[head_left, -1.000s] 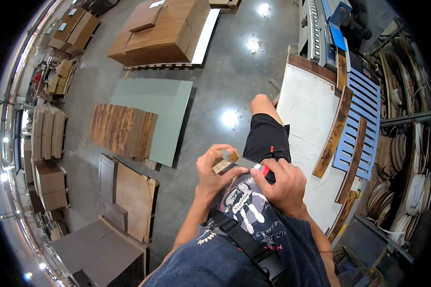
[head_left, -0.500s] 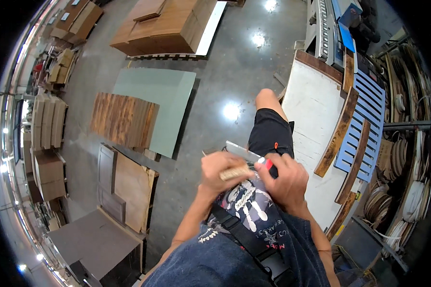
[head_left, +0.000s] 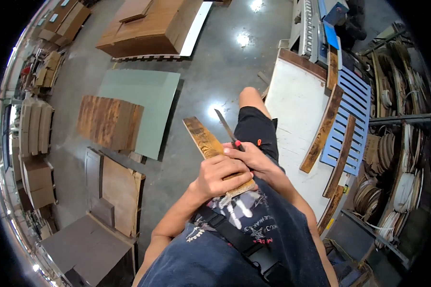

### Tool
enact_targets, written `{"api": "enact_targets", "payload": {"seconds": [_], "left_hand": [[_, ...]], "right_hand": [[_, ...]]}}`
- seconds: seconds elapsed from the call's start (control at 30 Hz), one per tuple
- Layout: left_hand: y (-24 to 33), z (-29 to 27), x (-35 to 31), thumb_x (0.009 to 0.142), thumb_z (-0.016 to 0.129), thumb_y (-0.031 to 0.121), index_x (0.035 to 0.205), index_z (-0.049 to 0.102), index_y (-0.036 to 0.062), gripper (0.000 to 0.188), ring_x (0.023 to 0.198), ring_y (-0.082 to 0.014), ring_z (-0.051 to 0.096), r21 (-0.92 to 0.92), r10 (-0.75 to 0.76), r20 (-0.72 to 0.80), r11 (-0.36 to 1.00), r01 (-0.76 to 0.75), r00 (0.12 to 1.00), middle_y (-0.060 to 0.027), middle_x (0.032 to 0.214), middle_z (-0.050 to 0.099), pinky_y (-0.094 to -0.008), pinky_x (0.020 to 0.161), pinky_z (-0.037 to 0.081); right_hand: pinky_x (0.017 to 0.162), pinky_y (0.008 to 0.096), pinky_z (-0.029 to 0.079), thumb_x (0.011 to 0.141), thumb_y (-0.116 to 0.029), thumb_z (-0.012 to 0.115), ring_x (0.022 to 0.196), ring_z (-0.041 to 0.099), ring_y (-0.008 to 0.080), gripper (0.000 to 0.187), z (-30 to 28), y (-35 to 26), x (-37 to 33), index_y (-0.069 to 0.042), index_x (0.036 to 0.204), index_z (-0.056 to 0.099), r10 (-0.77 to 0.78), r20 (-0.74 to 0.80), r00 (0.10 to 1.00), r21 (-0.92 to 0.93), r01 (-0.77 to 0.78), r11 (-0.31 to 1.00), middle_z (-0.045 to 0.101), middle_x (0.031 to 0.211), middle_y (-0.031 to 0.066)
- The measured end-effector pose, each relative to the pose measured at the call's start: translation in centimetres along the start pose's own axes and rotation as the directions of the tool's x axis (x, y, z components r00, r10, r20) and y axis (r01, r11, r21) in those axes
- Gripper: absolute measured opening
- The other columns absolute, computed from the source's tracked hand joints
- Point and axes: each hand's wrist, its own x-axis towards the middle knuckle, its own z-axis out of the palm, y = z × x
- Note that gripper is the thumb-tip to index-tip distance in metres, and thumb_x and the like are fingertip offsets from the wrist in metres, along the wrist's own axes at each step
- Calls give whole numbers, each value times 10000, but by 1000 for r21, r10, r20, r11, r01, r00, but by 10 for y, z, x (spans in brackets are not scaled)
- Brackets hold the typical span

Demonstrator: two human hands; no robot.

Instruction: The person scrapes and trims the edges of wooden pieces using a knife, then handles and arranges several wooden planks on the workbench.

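My left hand [head_left: 221,176] is wrapped round a curved wooden strip [head_left: 198,135] with brown grain, held in front of my torso. Its far end points up and left; the near end, by my shirt, has a pale, rough edge. In my right hand [head_left: 255,157] is a slim, flat metal tool that looks like a file [head_left: 224,123], with a red and black handle. Its blade points forward and left, apart from the strip's far part. My right fingertips are close to the strip beside my left hand, which hides its middle.
To my right, a white-topped table [head_left: 292,110] carries several curved wooden strips [head_left: 323,131] and adjoins a blue slatted surface [head_left: 345,126]. Racks of coiled banding [head_left: 385,148] stand beyond. At left are a stack of wooden boards [head_left: 107,122] on a green sheet [head_left: 153,100] and a brown-topped stack [head_left: 88,244].
The strip has swung so its length shows, pointing forward and left. The tool has turned more upright, and my right hand has moved left. The whole view has shifted slightly.
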Motion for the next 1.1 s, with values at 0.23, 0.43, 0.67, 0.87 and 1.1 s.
{"api": "enact_targets", "payload": {"seconds": [0.23,0.43,0.67,0.87,1.1], "left_hand": [[5,16,19,792,730,165,945,748,179,154,980,-189,701,17,130,153,991,-134,980,3,950,731,-361,926,500],[-2,54,26,811,731,201,981,726,134,183,1252,-278,562,-47,46,450,998,-28,892,-61,1268,630,-481,1086,396],[-9,69,10,860,716,223,1014,717,121,184,1164,-251,595,-76,-58,562,990,121,825,-64,1214,652,-441,1045,424],[-17,58,14,869,708,187,1031,719,94,187,1044,-259,638,24,-233,591,962,272,772,-61,1121,694,-404,965,466],[-20,52,1,868,711,176,1057,726,98,205,1036,-268,643,111,-345,572,932,346,745,-51,1125,708,-403,961,472]], "right_hand": [[782,234,512,953,-133,676,896,606,76,458,-31,-12,-2,68,1341,538,-201,-280,939,-73,188,980,649,1066,39],[802,247,480,944,-113,641,859,557,83,383,-138,-18,-11,36,1294,592,-613,-537,579,-500,367,784,643,1000,17],[786,255,475,927,-118,653,821,556,104,494,-238,31,-26,32,1385,544,-504,-702,504,-414,287,864,652,950,28],[773,373,513,905,-278,713,844,676,249,294,-291,68,-47,-29,1061,702,-667,-728,156,-685,-195,702,711,884,147],[863,454,481,768,-487,805,989,604,362,509,-297,20,-125,-43,977,671,-635,-769,-72,-510,-529,678,647,1026,162]]}}
